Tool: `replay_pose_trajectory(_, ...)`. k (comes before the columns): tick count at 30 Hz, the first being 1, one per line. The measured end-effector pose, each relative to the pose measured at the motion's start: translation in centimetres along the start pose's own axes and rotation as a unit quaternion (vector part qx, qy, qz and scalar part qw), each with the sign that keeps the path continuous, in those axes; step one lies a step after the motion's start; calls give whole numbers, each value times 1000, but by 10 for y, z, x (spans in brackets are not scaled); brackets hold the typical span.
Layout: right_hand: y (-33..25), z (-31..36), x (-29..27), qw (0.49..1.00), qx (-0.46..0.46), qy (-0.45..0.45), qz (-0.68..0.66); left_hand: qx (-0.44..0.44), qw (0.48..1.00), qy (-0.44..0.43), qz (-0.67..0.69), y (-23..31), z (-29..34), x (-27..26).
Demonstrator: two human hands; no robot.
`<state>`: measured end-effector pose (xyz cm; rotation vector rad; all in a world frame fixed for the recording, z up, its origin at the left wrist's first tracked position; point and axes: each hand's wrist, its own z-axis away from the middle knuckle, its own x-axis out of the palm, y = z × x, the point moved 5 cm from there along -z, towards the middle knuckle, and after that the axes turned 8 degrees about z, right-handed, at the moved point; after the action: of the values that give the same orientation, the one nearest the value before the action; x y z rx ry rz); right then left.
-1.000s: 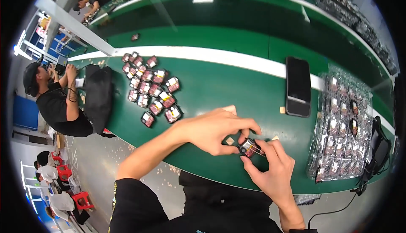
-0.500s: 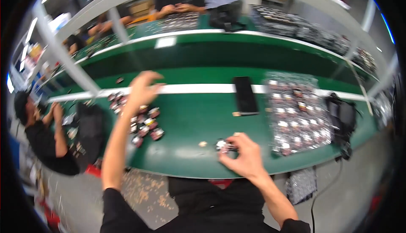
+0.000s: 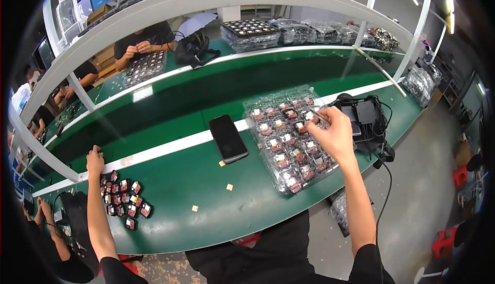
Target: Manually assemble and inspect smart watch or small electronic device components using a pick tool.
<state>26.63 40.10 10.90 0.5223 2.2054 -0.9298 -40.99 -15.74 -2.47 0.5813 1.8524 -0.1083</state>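
Observation:
My left hand (image 3: pixel 95 161) reaches past the white strip at the far left, with its fingers bunched; whatever they hold, if anything, is hidden. Just nearer lies a loose cluster of small black modules (image 3: pixel 124 197) with white and reddish faces. Over the right part of a clear plastic tray (image 3: pixel 251 110), my right hand (image 3: pixel 335 133) pinches a small dark module (image 3: pixel 322 117), seen edge-on and partly covered by the fingers. Rows of similar modules (image 3: pixel 279 159) sit in the tray's pockets.
A black phone (image 3: pixel 228 138) lies left of the tray. Small tan squares (image 3: pixel 229 186) dot the green table. Black cabled gear (image 3: pixel 363 121) stands against the tray's right side. Across the green belt (image 3: pixel 180 114), a co-worker's hands (image 3: pixel 138 48) handle parts near stacked trays (image 3: pixel 250 34).
The view has turned right. My right hand has moved from the table's front onto the tray, carrying a module. My left hand has come down past the strip, its spread fingers now drawn together.

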Motion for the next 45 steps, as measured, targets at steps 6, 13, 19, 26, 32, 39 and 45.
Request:
replay_pose_trajectory(6,40,-56,43,996,19,-38,77,31,999,25,18,1,7,-15)
replay_pose_trajectory(13,36,-43,30,999,10,-39,31,251,922,7,294,235,109,-97)
replay_pose_trajectory(19,-60,24,18,957,29,-166,-237,491,789,-245,277,366,261,-120)
replay_pose_trajectory(26,-147,126,47,900,-139,-313,-268,462,756,-290,362,372,276,-82)
replay_pose_trajectory(32,-144,157,88,886,-75,-335,-311,406,792,-233,391,360,273,-80)
replay_pose_trajectory(39,-143,162,113,876,-10,-345,-336,395,824,-225,339,350,277,-71)
replay_pose_trajectory(45,-140,162,125,875,-23,-330,-353,379,828,-231,342,354,279,-75)
